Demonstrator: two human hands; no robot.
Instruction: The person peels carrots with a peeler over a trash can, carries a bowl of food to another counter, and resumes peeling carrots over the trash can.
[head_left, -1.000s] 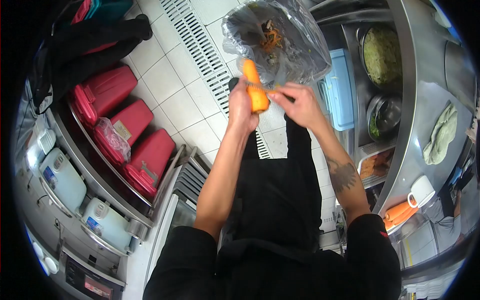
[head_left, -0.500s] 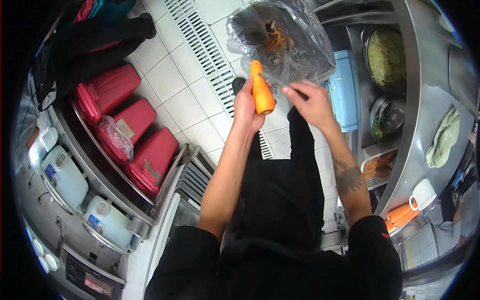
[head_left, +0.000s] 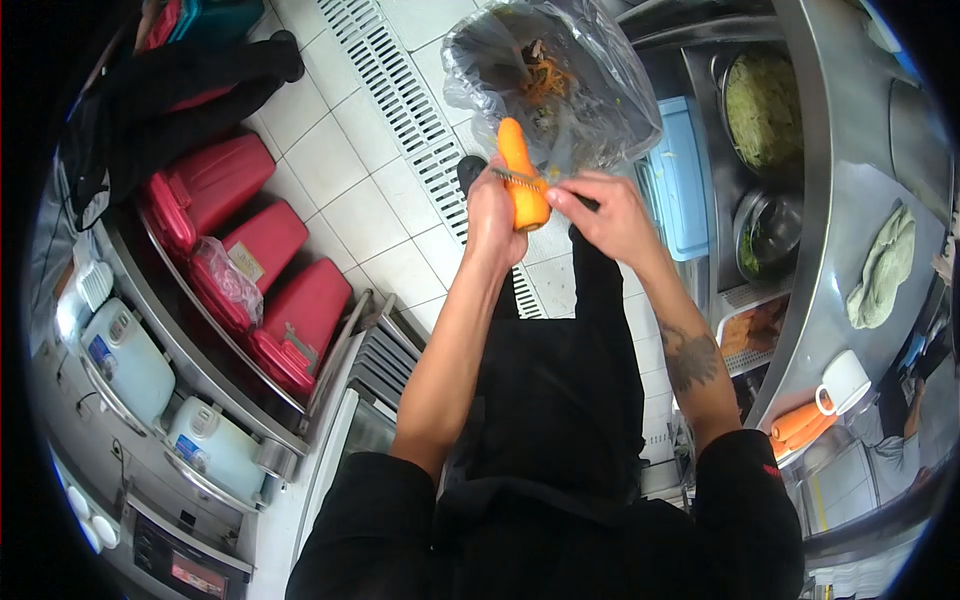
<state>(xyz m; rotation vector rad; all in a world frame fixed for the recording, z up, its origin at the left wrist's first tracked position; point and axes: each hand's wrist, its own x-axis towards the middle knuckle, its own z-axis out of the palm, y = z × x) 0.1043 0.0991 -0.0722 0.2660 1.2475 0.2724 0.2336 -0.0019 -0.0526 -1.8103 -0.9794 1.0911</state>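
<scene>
carrot (head_left: pixel 529 206) above white-tiled kitchen floor (head_left: pixel 368 198)

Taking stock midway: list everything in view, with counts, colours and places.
carrot: 1, orange, centre
peeler: 1, dark handle, across carrot
waste bag: 1, translucent, top
lidded bins: 3, red, left
jugs: 2, whitish, left
container: 1, light blue, right
shredded vegetable: 1 bowlful, pale green, right
cloth: 1, pale green, right
mug: 1, white, right
spare carrots: 2+, orange, beside mug
sleeves: 2, black, bottom
left hand: 1, bare, around carrot
right hand: 1, bare, on peeler
</scene>
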